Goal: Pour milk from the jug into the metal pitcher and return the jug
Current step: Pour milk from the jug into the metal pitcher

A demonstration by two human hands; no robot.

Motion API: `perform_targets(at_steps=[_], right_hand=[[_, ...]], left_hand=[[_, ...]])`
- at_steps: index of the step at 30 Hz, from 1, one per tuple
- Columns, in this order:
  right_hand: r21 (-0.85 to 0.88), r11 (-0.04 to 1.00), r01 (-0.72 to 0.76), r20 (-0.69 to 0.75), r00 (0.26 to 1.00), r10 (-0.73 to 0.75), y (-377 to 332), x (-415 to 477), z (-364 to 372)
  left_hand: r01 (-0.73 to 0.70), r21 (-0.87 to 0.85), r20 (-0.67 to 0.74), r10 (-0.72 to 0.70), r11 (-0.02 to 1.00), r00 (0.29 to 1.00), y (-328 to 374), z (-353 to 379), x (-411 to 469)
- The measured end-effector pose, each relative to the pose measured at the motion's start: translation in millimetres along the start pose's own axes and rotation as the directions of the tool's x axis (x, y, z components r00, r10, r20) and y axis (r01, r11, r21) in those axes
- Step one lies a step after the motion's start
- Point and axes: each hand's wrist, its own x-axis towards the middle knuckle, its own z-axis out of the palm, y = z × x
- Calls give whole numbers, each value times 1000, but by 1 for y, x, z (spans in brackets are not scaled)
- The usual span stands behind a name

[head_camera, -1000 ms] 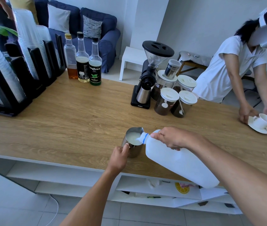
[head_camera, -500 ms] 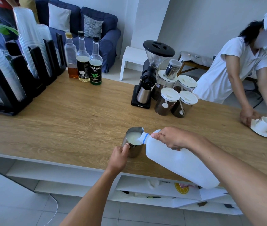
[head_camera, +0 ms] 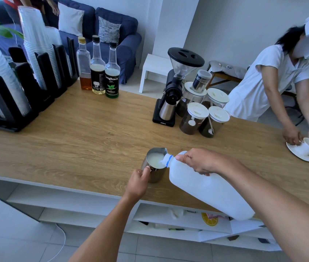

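Note:
A white plastic milk jug [head_camera: 210, 188] is tipped steeply, its open neck with a blue ring resting over the rim of the metal pitcher [head_camera: 154, 164]. Milk runs from the neck into the pitcher, which holds a pool of white milk. My right hand [head_camera: 202, 160] grips the jug by its handle near the neck. My left hand [head_camera: 138, 183] holds the pitcher's handle on its near side. The pitcher stands on the wooden counter [head_camera: 78, 140] close to the front edge.
A black coffee grinder [head_camera: 174, 91] and several lidded jars [head_camera: 193, 118] stand behind the pitcher. Three syrup bottles [head_camera: 98, 69] and black racks of stacked cups [head_camera: 31, 59] sit at the back left. At far right a person [head_camera: 274, 78] handles a white cup on a saucer [head_camera: 306, 148].
Both my hands, the jug and the pitcher keep their pose while the milk pours. The person at the right has shifted slightly over the cup and saucer.

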Motion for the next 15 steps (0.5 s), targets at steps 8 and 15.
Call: perform_targets(at_steps=[8, 15], right_hand=[[53, 998, 19, -28, 999, -17, 1, -5, 2], [83, 996, 20, -61, 998, -15, 9, -1, 8]], left_hand=[[-3, 10, -1, 3, 1000, 1000, 1, 0, 0], [-6, 23, 12, 6, 1000, 1000, 1, 1, -3]])
